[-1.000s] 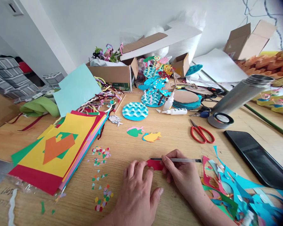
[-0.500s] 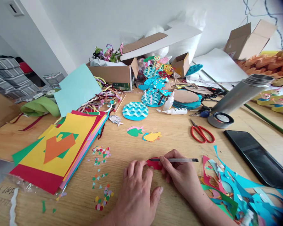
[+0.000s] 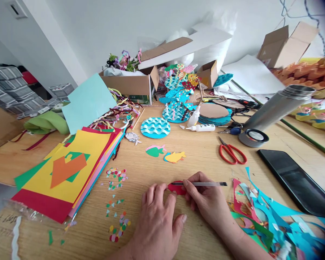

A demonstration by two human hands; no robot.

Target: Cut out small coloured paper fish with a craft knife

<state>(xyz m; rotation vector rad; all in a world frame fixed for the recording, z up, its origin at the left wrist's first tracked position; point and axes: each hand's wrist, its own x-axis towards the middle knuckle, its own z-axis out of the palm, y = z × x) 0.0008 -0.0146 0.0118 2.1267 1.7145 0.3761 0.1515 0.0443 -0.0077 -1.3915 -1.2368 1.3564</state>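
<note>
A small red paper piece [image 3: 178, 188] lies on the wooden table between my hands. My left hand [image 3: 159, 216] rests palm down with its fingers spread, the fingertips touching the left end of the red paper. My right hand [image 3: 206, 196] is closed around a slim grey pen [image 3: 206, 183], whose tip is on the red paper. Just beyond lie a green and pink paper fish [image 3: 155, 151] and a yellow and blue one [image 3: 174, 157]. Small confetti dots and triangles [image 3: 119, 224] are in groups to the left of my left hand.
Red-handled scissors [image 3: 233, 153], a phone [image 3: 295, 180], a steel flask [image 3: 276, 108] and blue paper scraps [image 3: 281, 213] are at the right. Coloured paper sheets [image 3: 89, 144] are stacked at the left. Glue bottles [image 3: 204, 128], wavy blue discs [image 3: 155, 128] and cardboard boxes [image 3: 130, 83] stand farther back.
</note>
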